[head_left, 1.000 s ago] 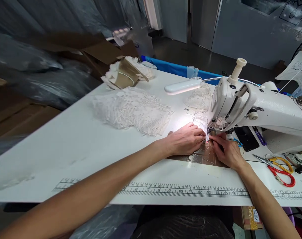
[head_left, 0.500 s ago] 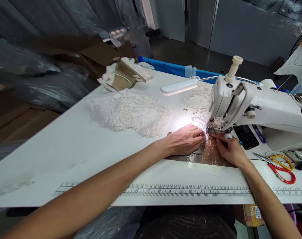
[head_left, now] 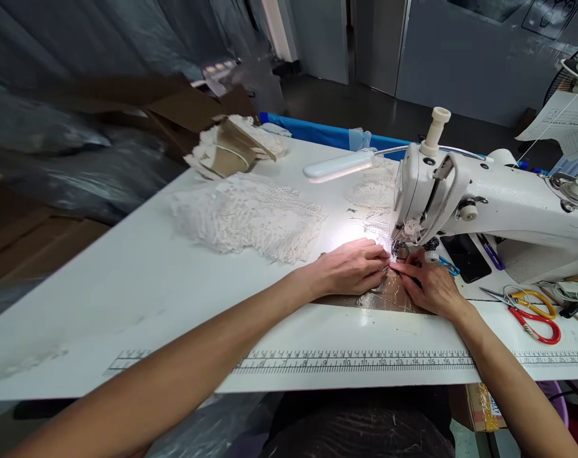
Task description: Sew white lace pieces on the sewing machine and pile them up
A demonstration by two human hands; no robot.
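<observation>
Under the needle of the white sewing machine (head_left: 425, 197) lies a strip of white lace (head_left: 379, 224), lit by the machine's lamp. My left hand (head_left: 355, 266) is closed on the near end of this lace, its fingertips just left of the presser foot. From the other side my right hand (head_left: 429, 281) reaches in with its fingers together. Its fingertips pinch at the lace edge and meet the left fingertips. Little of the lace shows between the hands. Both hands are over a shiny brown plate (head_left: 379, 301) on the table.
A pile of white lace (head_left: 255, 216) lies left of the hands, with a lace bundle in brown card (head_left: 234, 147) behind. On the right are red- and yellow-handled scissors (head_left: 531, 312), a dark phone (head_left: 466, 257) and a purple pen (head_left: 490, 252). A ruler strip (head_left: 360, 362) marks the front edge.
My right hand has moved slightly left, bringing its fingertips against those of my left hand. The left hand stays at the lace. The view has shifted a little.
</observation>
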